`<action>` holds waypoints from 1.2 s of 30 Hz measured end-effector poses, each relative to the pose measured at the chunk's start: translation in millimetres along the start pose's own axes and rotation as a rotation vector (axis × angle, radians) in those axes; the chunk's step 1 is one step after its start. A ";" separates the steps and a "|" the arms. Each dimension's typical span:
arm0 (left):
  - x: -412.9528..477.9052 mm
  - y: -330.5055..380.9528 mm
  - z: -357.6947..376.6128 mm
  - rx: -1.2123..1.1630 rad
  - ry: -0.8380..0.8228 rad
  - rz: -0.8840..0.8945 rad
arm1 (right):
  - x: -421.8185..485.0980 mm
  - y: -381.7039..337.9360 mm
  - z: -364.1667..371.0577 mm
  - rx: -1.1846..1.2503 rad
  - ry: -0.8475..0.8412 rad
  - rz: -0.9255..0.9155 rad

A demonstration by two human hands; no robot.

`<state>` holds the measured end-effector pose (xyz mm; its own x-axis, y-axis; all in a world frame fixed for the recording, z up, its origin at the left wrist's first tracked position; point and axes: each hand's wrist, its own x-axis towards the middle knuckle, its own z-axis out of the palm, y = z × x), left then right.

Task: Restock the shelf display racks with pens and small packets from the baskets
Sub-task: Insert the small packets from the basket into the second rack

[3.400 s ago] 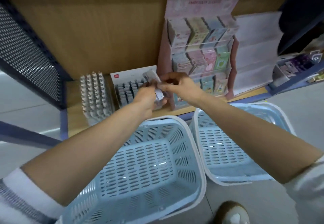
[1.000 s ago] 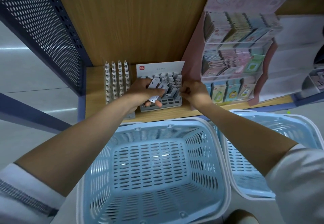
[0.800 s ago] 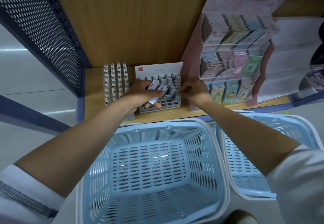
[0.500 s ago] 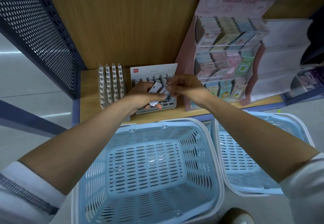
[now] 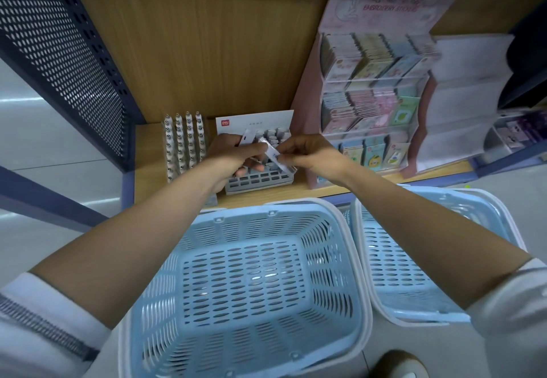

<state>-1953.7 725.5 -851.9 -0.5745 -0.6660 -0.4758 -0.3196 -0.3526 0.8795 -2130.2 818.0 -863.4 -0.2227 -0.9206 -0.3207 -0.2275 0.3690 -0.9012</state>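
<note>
My left hand (image 5: 236, 155) holds a small bunch of clear white packets (image 5: 248, 138) above the grey slotted display rack (image 5: 257, 179) on the wooden shelf. My right hand (image 5: 307, 155) pinches one packet (image 5: 273, 157) out of that bunch, just over the rack's right side. The rack's back rows hold several packets (image 5: 275, 136) under a white header card (image 5: 254, 121); its front slots show empty. A block of upright white pens (image 5: 183, 143) stands left of the rack. Two light blue baskets, one central (image 5: 251, 283) and one to the right (image 5: 414, 259), sit below the shelf; both look empty.
A pink sticker display (image 5: 370, 90) full of packets stands right of the rack, with a white tiered stand (image 5: 464, 105) beyond it. A perforated dark metal side panel (image 5: 65, 52) bounds the shelf on the left. A shoe (image 5: 399, 366) shows at the bottom edge.
My right hand went from the rack's right edge back to my left hand and took hold of one packet from the bunch. The left hand stayed over the rack.
</note>
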 end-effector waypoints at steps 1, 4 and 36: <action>-0.4 0.7 0.1 -0.004 0.003 -0.001 | 0.2 -0.4 -0.7 -0.003 0.005 0.005; -0.6 1.5 1.4 -0.008 0.038 -0.010 | 1.2 -0.9 -1.9 -0.042 0.015 -0.013; 11.2 2.3 18.6 0.130 -0.075 0.098 | 16.5 -1.6 8.0 0.366 0.062 0.000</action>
<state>-1974.9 729.5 -855.4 -0.6606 -0.6407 -0.3914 -0.3512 -0.1970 0.9153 -2125.9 801.2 -869.6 -0.2825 -0.9070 -0.3123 0.1236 0.2884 -0.9495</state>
